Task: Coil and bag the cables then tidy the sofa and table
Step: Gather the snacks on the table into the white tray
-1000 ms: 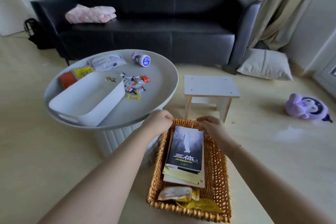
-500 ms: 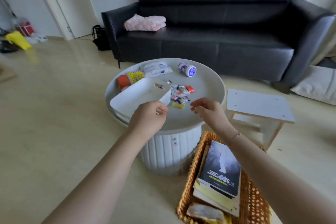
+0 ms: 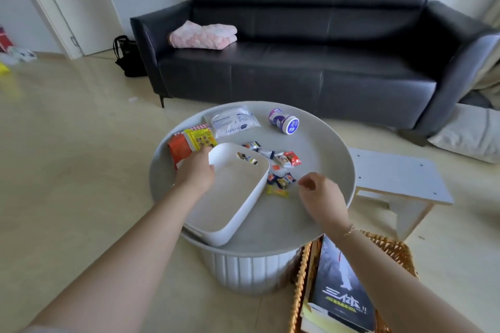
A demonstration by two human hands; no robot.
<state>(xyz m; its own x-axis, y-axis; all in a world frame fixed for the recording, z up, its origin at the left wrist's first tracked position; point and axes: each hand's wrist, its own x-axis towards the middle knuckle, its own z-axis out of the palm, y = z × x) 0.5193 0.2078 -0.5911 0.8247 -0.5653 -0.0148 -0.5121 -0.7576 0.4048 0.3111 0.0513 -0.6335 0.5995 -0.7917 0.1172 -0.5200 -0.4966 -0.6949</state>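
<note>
Table [image 3: 319, 143]; wicker basket [image 3: 297, 292] cut off below

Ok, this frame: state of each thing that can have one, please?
White plastic bin: empty, tilted, on the table.
Left hand: grips the bin's rim.
Right hand: fingers loosely curled, holding nothing.
Purple round jar: on its side, lid on.
Wrapped candies: scattered loose.
Pink blanket: folded on the sofa.
Wicker basket: holds books.
</note>
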